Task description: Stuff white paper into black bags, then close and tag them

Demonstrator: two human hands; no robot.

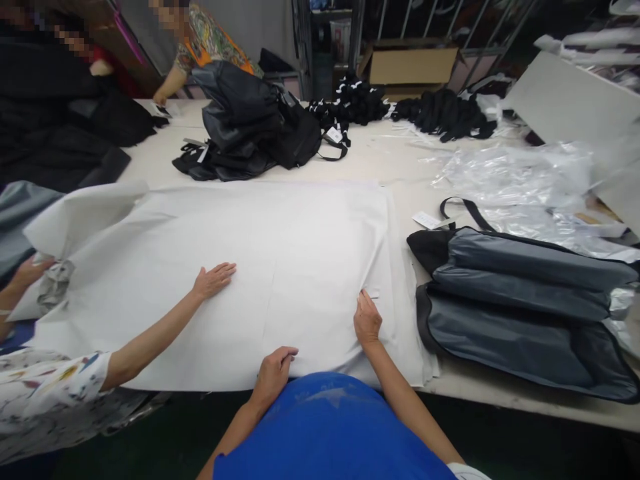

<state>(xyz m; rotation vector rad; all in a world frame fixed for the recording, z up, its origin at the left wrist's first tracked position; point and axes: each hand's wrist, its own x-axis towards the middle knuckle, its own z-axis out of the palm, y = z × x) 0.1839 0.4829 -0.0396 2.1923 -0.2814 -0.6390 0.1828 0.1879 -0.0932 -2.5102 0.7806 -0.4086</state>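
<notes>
Large white sheets (pixel 310 247) lie stacked across the table in front of me, the top one wrinkled toward its right side. My right hand (pixel 367 319) pinches a fold of the top sheet near the right end. Close to the near edge, my left hand (pixel 273 375) rests on the sheet with its fingers curled together; what they hold, if anything, is hidden. A co-worker's flat hand (pixel 215 281) presses on the sheet left of centre, and that person's other hand (pixel 34 270) is at the crumpled left end.
A grey and black bag (pixel 525 307) lies on the right, below clear plastic wrapping (pixel 520 173). Black bags (pixel 250 127) are piled behind the sheets. Black straps (pixel 440 113) and a cardboard box (pixel 413 65) are farther back. Another person's hand (pixel 161 97) reaches in at back left.
</notes>
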